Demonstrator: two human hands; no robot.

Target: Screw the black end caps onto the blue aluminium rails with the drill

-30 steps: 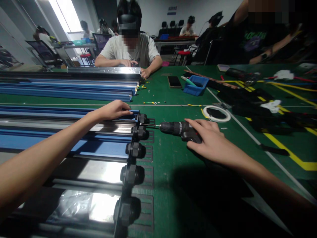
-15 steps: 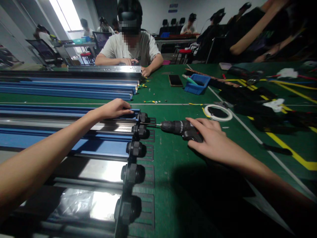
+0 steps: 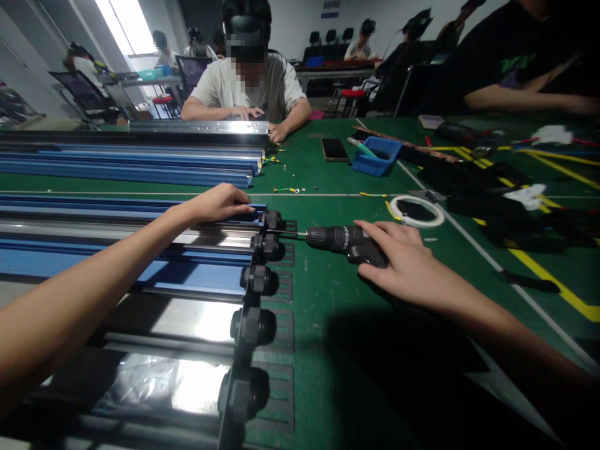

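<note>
My right hand (image 3: 398,253) is wrapped round a black cordless drill (image 3: 344,240) that lies level and points left. Its long thin bit (image 3: 293,234) reaches the end of a metal profile, between two black cable glands (image 3: 270,245). On the farthest blue profile (image 3: 234,215) of the near row rests my left hand (image 3: 222,203), fingers curled over its top edge close to the end. Several profiles lie side by side, each with a black end piece and gland. The drill's grip is partly hidden under my right hand.
Across the green table (image 3: 319,287) sits a person beside another stack of profiles (image 3: 140,165). A phone (image 3: 334,149), a blue bin (image 3: 375,156), a white ring (image 3: 417,211) and short yellow-green wires (image 3: 285,190) lie beyond the drill. Black items and yellow strips (image 3: 553,281) lie right.
My hands and the drill keep nearly the same pose against the profiles. The view has shifted slightly. At the back right, a person's raised arm has come down.
</note>
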